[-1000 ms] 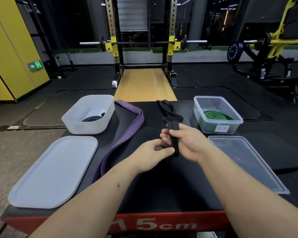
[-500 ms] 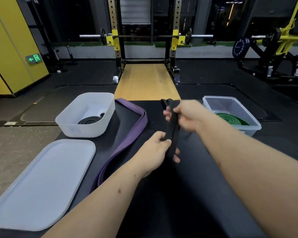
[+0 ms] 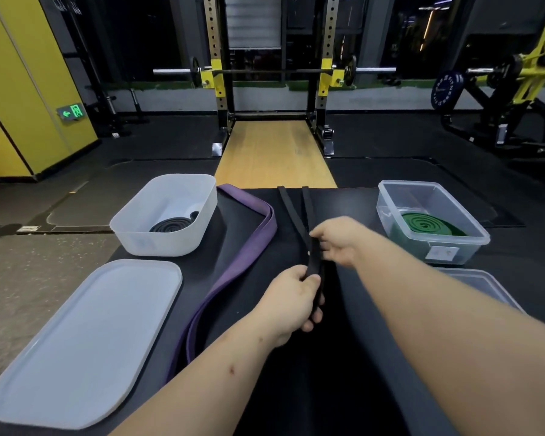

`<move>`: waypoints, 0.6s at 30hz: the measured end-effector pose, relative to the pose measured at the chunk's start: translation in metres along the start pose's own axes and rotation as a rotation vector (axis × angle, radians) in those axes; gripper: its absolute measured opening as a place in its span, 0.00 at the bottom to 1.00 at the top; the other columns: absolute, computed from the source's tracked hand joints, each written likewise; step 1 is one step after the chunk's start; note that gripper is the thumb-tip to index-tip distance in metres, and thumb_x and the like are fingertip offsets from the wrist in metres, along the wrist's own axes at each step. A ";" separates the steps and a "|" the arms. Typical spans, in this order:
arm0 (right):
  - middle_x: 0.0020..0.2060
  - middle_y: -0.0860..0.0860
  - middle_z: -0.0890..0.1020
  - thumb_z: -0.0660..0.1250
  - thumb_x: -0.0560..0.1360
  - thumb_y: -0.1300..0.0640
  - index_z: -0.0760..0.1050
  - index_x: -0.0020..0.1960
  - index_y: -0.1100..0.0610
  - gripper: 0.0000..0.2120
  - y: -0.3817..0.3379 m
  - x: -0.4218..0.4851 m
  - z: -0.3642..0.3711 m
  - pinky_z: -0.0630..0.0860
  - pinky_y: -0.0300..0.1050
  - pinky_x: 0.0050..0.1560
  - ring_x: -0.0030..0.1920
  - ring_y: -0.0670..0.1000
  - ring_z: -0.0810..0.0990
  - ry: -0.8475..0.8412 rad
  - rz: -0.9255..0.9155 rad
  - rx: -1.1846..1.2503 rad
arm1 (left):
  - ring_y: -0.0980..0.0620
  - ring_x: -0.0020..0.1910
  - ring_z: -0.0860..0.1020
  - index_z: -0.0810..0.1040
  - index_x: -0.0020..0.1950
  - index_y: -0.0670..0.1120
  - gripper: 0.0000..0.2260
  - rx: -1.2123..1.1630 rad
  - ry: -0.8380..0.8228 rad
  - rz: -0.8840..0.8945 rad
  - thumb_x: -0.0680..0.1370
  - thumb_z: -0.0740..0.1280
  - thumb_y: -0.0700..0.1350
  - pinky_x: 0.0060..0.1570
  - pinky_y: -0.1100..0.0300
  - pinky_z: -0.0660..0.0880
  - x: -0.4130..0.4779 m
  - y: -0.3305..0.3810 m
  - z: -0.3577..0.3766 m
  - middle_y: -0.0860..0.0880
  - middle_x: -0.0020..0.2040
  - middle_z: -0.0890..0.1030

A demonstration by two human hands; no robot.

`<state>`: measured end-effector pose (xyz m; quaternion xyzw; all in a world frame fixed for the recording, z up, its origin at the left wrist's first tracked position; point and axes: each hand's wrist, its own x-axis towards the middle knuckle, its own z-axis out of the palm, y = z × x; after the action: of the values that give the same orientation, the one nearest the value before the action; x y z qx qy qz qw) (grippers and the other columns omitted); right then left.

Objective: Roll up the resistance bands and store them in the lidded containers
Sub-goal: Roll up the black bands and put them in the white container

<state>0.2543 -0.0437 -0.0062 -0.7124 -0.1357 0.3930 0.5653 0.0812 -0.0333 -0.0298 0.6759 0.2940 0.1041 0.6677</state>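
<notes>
The black band (image 3: 307,228) lies in the middle of the black table top (image 3: 359,357). Its two strips run off toward twelve o'clock, up to the far edge. The near end is lifted in both hands.

The left hand (image 3: 291,305) has its fingers curled round that end, likely to hold it firm as the start of a roll. The right hand (image 3: 340,240), just past it at one o'clock, pinches the two strips together. That is probably so they lie flat on each other. No roll shows yet.

At ten o'clock from the hands the purple band (image 3: 249,247) lies long and loose. Farther that way, a white tub (image 3: 158,243) holds a rolled black band (image 3: 173,226). Its white lid (image 3: 85,335) lies at eight o'clock, off so more can go in.

At two o'clock a clear box (image 3: 387,212) holds a rolled green band (image 3: 428,226). Its clear lid (image 3: 479,284) lies at four o'clock, partly behind the right arm.
</notes>
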 end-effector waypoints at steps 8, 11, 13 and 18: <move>0.44 0.59 0.86 0.66 0.81 0.61 0.79 0.52 0.63 0.06 0.038 -0.045 -0.003 0.82 0.48 0.41 0.42 0.57 0.86 -0.065 0.112 0.003 | 0.49 0.31 0.77 0.77 0.57 0.40 0.14 -0.182 0.016 -0.140 0.86 0.55 0.47 0.27 0.58 0.69 -0.034 0.003 0.006 0.44 0.42 0.79; 0.47 0.57 0.87 0.69 0.79 0.63 0.79 0.59 0.62 0.09 0.052 -0.064 -0.010 0.81 0.48 0.41 0.45 0.56 0.86 -0.074 0.077 0.014 | 0.48 0.35 0.80 0.78 0.60 0.39 0.13 -0.189 -0.022 -0.148 0.85 0.56 0.42 0.29 0.58 0.74 -0.047 0.001 0.006 0.43 0.45 0.80; 0.46 0.56 0.85 0.69 0.79 0.64 0.77 0.62 0.59 0.12 0.057 -0.080 -0.013 0.80 0.46 0.39 0.45 0.54 0.84 -0.091 0.044 -0.002 | 0.49 0.37 0.82 0.79 0.59 0.39 0.11 -0.175 -0.062 -0.139 0.85 0.58 0.42 0.29 0.59 0.75 -0.054 -0.001 0.007 0.44 0.45 0.79; 0.44 0.53 0.83 0.70 0.79 0.64 0.74 0.67 0.57 0.17 0.067 -0.118 -0.015 0.78 0.43 0.37 0.40 0.50 0.82 -0.135 -0.013 -0.152 | 0.51 0.32 0.81 0.79 0.53 0.40 0.08 -0.057 -0.053 -0.117 0.84 0.64 0.44 0.26 0.61 0.69 -0.064 -0.010 0.004 0.45 0.43 0.79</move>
<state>0.1714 -0.1513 -0.0189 -0.7242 -0.2077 0.4252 0.5016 0.0289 -0.0722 -0.0238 0.6407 0.3122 0.0555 0.6992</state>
